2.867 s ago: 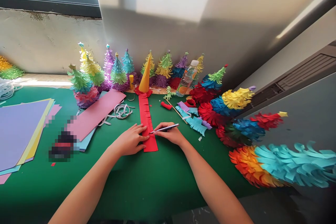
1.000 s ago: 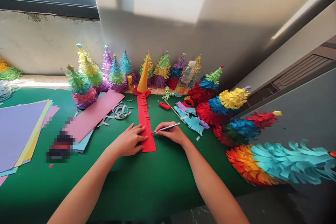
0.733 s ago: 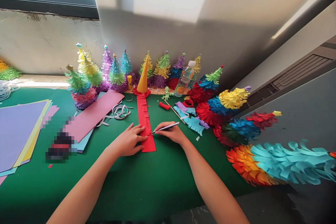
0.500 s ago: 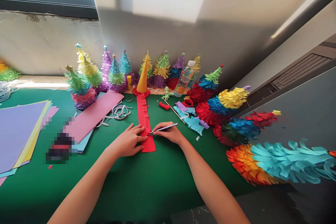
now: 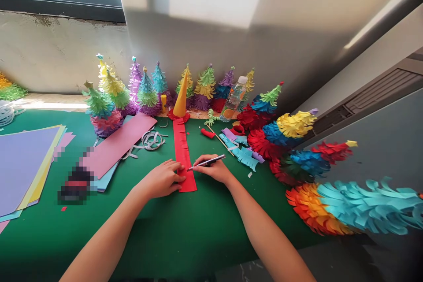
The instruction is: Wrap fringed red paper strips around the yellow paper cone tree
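Observation:
A long red paper strip (image 5: 182, 150) runs away from me on the green table, its right edge cut into fringes; the end nearest me is uncut. My left hand (image 5: 165, 177) lies palm down at the strip's left side, fingertips resting on the paper. Pinched in my right hand (image 5: 212, 169) is a slim silver pen (image 5: 209, 162), its tip at the strip's right edge. At the strip's far end stands a yellow paper cone (image 5: 180, 102) with a red fringed ring round its base.
Several fringed paper trees (image 5: 205, 88) line the wall and curve along the right side. A plastic bottle (image 5: 234, 98) stands among them. Pink paper (image 5: 122, 141) and thin white strips (image 5: 153, 140) lie left; blue fringed scraps (image 5: 243, 154) lie right. Coloured sheets (image 5: 26, 163) are stacked far left.
The left fingers have drawn in slightly and spread less across the strip. The pen has tilted a little in my right hand. The view has shifted slightly.

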`<state>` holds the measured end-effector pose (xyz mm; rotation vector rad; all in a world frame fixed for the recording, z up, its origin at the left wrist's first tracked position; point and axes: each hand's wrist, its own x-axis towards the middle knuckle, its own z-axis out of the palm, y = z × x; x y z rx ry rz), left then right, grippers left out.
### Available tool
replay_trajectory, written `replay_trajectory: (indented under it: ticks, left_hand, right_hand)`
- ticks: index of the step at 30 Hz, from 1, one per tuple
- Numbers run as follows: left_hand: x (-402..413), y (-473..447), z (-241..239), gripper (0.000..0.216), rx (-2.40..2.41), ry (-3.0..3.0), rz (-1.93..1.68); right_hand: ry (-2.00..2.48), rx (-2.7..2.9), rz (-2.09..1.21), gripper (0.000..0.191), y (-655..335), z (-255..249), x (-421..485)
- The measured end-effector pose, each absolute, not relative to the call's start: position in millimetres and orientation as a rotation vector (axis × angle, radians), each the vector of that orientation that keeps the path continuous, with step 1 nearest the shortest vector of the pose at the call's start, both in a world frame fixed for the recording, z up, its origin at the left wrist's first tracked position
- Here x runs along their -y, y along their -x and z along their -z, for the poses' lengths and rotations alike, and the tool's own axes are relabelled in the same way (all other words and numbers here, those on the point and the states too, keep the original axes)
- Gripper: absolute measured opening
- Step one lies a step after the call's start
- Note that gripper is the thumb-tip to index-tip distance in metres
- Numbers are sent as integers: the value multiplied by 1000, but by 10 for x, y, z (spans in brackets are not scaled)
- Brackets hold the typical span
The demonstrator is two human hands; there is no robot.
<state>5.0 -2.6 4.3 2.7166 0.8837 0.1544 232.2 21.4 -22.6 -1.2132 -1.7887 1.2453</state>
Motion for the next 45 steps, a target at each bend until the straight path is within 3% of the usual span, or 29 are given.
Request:
replay_trajectory:
  ticks: [26,45]
  left_hand:
    - [33,-34,-24,23,-859,-2658,-173]
    - [74,-31,-70,35,-894,-2661,-128]
  right_hand:
    - [1023,2032,-1105,21,-2354,232,-193]
    - [1151,1792,-1299,20,-2482,231,-218]
